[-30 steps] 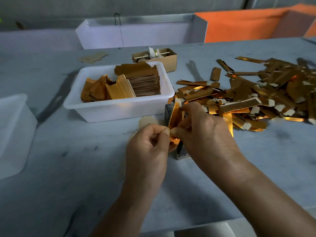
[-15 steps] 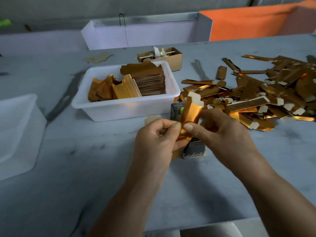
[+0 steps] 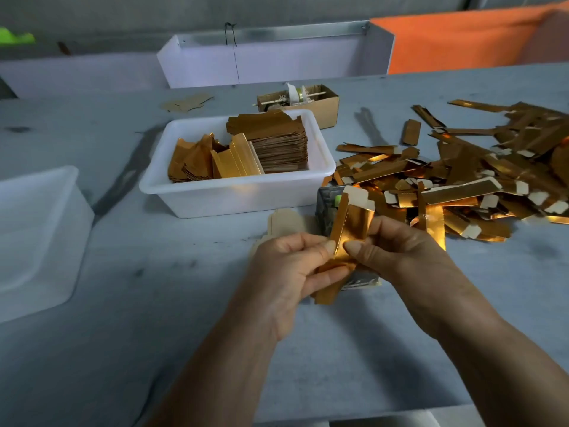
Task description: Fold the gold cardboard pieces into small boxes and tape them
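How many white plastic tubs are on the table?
2. One tub stands behind the hands and holds gold cardboard; the other tub is at the left edge, partly cut off. More may lie out of view.

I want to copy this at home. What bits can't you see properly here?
Head view only:
- Gold piece: its middle is covered by the left hand and right hand.
- Grey block: mostly behind the piece.
- Gold pile: cut off by the right edge.

The table (image 3: pixel 154 303) is bare at 6 and 8 o'clock. A white tub (image 3: pixel 234 192) blocks 11 o'clock. A gold pile (image 3: pixel 462 180) blocks 2 o'clock.
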